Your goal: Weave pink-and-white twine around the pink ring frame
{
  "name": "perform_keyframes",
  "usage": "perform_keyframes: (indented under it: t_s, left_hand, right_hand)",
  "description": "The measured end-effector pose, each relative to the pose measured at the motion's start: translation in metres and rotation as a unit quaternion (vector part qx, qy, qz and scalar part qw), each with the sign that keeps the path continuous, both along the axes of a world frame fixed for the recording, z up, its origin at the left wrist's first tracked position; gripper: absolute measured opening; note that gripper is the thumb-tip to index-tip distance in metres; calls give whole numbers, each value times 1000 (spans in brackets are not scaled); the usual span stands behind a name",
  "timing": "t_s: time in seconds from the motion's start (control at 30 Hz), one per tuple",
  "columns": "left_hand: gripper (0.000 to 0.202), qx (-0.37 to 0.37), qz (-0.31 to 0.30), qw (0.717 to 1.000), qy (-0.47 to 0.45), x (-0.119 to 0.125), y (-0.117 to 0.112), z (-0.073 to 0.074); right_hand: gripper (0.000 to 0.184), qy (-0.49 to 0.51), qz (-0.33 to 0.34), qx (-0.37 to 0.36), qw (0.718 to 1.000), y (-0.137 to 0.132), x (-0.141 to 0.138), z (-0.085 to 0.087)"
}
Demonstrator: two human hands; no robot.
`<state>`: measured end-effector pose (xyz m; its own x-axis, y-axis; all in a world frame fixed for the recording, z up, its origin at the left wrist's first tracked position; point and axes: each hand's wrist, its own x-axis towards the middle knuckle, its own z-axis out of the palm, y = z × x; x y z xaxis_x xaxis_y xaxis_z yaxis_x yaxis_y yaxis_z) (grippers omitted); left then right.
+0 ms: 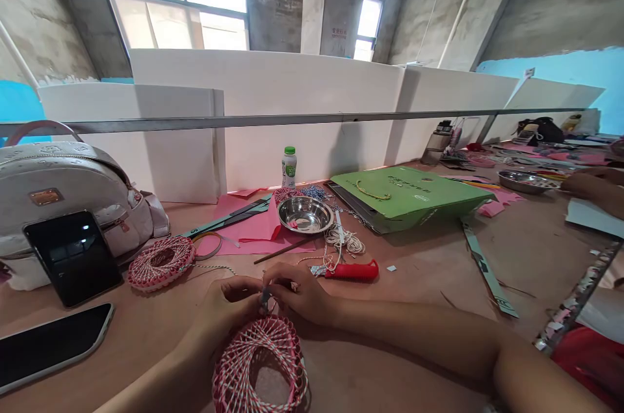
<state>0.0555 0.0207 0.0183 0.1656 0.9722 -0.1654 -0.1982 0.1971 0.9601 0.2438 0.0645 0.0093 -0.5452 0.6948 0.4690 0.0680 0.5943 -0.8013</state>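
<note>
A pink ring woven with red-and-white cord (229, 361) lies at the table's near edge, its open middle facing up. At its top edge a small grey-blue piece (265, 298) sits between my fingertips; its exact kind is too small to tell. My left hand (227, 302) pinches this piece from the left, thumb and forefinger together. From the other side my right hand (305, 296) closes on it too, fingers bent and partly hidden. Just beyond my right hand lies a red-handled tool (351, 270) beside a tangle of white cord (348, 242).
Another woven ring (160, 263), two phones (73, 257) and a white backpack (73, 179) are on the left. A steel bowl (305, 214), pink sheets (244, 240), a bottle (289, 167) and a green bag (409, 195) stand behind. Another person's hand (597, 188) shows far right.
</note>
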Motion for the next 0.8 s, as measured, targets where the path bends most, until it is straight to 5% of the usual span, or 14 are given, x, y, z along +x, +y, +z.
perform_keyframes:
  t_s: [0.37, 0.57, 0.8]
  left_hand:
    - [35, 19, -18, 999, -44, -2, -3, -1]
    - [28, 76, -33, 996, -35, -8, 1, -7]
    - [29, 88, -35, 996, -1, -10, 2, -7]
  right_hand:
    - [28, 19, 61, -102, 993, 1, 1, 3]
    - [33, 2, 70, -98, 993, 5, 1, 3]
    - [17, 4, 0, -33, 999, 5, 0, 10]
